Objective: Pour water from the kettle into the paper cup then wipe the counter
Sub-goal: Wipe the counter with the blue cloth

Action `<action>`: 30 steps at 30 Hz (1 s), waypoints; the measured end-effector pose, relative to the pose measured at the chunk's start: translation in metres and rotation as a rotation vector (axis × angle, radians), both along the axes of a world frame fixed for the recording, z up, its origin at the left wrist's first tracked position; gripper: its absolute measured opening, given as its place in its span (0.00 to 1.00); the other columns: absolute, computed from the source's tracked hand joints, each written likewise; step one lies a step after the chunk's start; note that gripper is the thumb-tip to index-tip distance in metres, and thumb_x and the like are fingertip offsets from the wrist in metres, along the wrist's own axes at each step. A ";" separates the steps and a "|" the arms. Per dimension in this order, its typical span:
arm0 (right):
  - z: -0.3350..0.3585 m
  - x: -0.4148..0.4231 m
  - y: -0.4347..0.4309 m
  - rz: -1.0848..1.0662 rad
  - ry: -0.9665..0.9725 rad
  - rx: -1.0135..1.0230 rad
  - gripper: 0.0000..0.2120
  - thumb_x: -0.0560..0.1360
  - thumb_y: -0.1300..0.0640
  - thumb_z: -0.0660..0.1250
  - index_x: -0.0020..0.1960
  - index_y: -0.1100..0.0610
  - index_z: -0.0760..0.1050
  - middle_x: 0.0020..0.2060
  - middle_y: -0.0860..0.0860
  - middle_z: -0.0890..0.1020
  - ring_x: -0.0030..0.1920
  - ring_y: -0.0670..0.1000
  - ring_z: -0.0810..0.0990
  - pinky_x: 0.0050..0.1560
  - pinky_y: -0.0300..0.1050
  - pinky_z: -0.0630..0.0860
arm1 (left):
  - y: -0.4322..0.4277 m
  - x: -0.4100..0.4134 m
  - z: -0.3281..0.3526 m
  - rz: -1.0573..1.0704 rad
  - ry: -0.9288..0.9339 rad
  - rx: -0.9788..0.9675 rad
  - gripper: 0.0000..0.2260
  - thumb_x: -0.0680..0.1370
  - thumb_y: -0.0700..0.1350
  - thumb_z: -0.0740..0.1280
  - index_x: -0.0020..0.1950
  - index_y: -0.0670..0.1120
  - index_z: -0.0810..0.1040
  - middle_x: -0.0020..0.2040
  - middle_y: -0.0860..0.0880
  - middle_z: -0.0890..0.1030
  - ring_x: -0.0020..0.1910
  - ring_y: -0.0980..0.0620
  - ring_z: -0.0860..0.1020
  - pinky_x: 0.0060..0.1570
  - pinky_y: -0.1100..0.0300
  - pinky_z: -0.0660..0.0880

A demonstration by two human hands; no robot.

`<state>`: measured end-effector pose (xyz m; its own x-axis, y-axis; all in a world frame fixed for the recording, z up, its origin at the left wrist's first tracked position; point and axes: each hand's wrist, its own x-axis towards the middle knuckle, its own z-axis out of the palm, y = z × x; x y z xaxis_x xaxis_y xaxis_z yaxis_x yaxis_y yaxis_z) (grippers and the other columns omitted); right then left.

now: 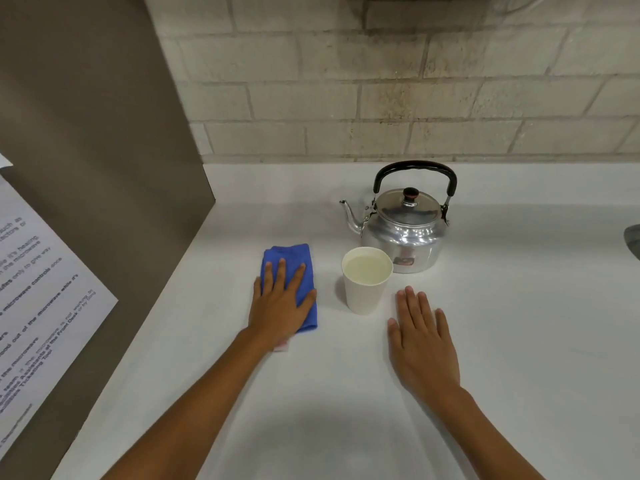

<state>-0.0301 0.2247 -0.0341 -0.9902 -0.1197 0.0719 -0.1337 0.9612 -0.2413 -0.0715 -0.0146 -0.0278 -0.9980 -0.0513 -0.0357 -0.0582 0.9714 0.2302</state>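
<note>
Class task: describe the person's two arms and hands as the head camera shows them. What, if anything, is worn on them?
Both forearms are bare as far as the picture shows; no sleeves are in view. The left hand and right hand wear no gloves, and no rings, watch or bracelets show. Fingernails are short and unpainted.

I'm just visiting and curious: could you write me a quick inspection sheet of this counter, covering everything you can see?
Surface: white counter, no spill visible.
Job's things: metal kettle upright, lid on, spout to the left; paper cup in front of it, holding liquid; folded blue cloth left of the cup.
Clutter: nothing seen.
Hands: left hand flat on the cloth; right hand flat, open, right of the cup, holding nothing.
Cables: nothing seen.
Surroundings: pale brick wall behind; brown panel at left with a printed notice.
</note>
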 end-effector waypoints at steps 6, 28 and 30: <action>0.002 -0.001 0.000 0.007 -0.049 -0.017 0.25 0.80 0.48 0.38 0.72 0.52 0.31 0.76 0.49 0.39 0.74 0.48 0.34 0.74 0.49 0.35 | -0.005 -0.062 -0.001 -0.014 0.035 -0.020 0.27 0.78 0.59 0.49 0.74 0.55 0.44 0.77 0.44 0.45 0.75 0.42 0.42 0.73 0.44 0.47; 0.001 -0.001 0.001 0.018 -0.018 -0.053 0.25 0.81 0.49 0.40 0.75 0.54 0.37 0.77 0.50 0.43 0.75 0.49 0.38 0.73 0.48 0.35 | -0.017 -0.096 0.025 -0.066 0.161 0.008 0.29 0.78 0.60 0.47 0.74 0.50 0.43 0.77 0.43 0.47 0.75 0.45 0.45 0.73 0.45 0.42; 0.003 -0.001 0.002 -0.005 -0.001 -0.096 0.25 0.81 0.52 0.42 0.75 0.55 0.40 0.77 0.51 0.45 0.76 0.50 0.39 0.74 0.48 0.36 | -0.018 -0.090 0.037 -0.064 0.291 -0.001 0.28 0.78 0.58 0.48 0.74 0.48 0.45 0.76 0.42 0.50 0.75 0.44 0.48 0.73 0.45 0.45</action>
